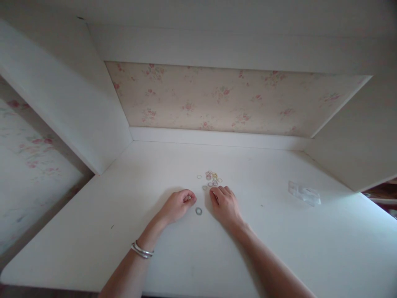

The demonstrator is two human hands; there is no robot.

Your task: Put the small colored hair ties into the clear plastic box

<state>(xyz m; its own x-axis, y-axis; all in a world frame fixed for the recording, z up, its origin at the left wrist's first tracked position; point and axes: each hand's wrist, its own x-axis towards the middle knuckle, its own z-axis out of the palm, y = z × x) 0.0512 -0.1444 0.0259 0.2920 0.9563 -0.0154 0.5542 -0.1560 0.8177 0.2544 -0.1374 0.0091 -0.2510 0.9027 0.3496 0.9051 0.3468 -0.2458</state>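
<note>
My left hand (181, 203) rests on the white desk with its fingers curled and thumb and forefinger pinched. Anything inside that pinch is too small to make out. To its right lies my right hand (226, 205), also closed, its fingertips turned down at the near edge of a loose cluster of small thin rings (215, 182) in pink, yellow and pale tones. What the right fingers hold, if anything, is hidden. Between the two wrists, a greenish-grey ring (199, 211) sits flat, thicker than the others. A single thin ring (204, 188) lies just beyond the gap between my hands.
A crumpled clear plastic bag (304, 193) lies on the right side of the desk (266, 252). White panels enclose the desk at left (77, 103) and right (353, 140). Floral wallpaper (204, 99) shows at the back. A small dark sliver (112, 227) lies at the left.
</note>
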